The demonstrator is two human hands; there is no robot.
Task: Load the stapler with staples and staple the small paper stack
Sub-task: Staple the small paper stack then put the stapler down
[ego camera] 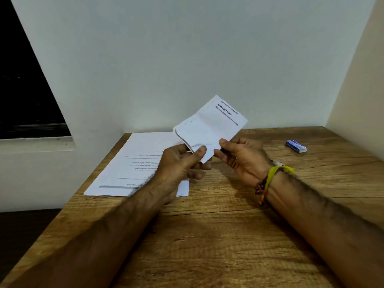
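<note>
A small stack of white paper slips (209, 125), printed with a few lines of text, is held up above the wooden table (228, 235). My left hand (182, 161) pinches its lower left edge between thumb and fingers. My right hand (241, 156) is curled at the stack's lower right corner. Its thumb and forefinger close on a small dark thing that looks like the stapler (222, 151), which is mostly hidden in the hand. A small blue staple box (296, 146) lies on the table to the right, apart from both hands.
Larger printed sheets (135, 163) lie flat on the table's left side, partly under my left forearm. White walls close in behind and on the right. A dark window opening is at the far left. The table's left edge runs diagonally.
</note>
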